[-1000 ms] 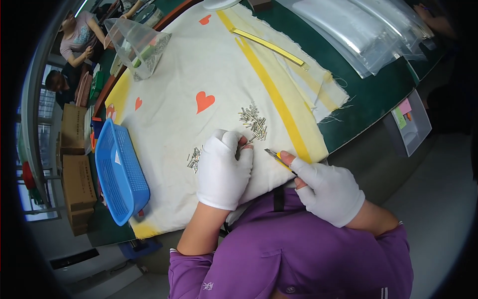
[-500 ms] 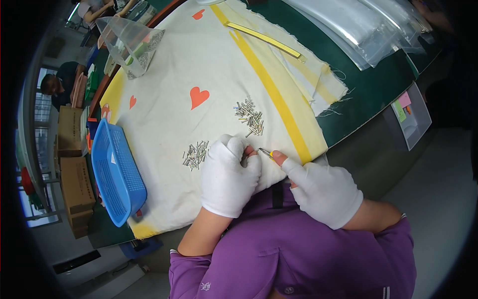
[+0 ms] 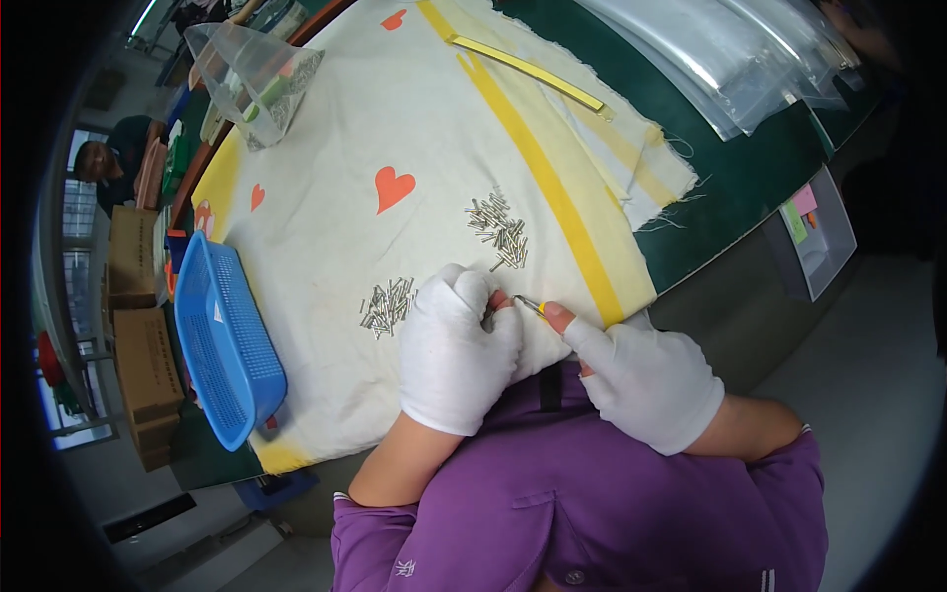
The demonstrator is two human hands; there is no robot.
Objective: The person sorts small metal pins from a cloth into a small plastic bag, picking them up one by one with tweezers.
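My left hand point(image 3: 459, 345), in a white glove with bare fingertips, is closed in a pinch near the cloth's front edge. What it pinches is too small to make out. My right hand point(image 3: 646, 380), gloved the same way, grips a small tool with a yellow handle and dark pointed metal tip point(image 3: 530, 302). That tip points at my left fingertips, very close to them. Just left of my left hand lies a pile of small metal pins point(image 3: 388, 308). Beyond my fingers is a second pile of similar pins point(image 3: 500, 232).
A white cloth with red hearts point(image 3: 326, 257) covers much of the green table point(image 3: 760, 192). On the left stands a blue plastic basket point(image 3: 258, 370). A clear container point(image 3: 252, 84) holding small metal pieces, a yellow strip point(image 3: 528, 71) and clear plastic bags point(image 3: 720, 69) lie farther off. Someone sits at far left.
The view has shifted slightly. Both hands keep nearly the same pose, with the tool tip still beside my left fingertips.
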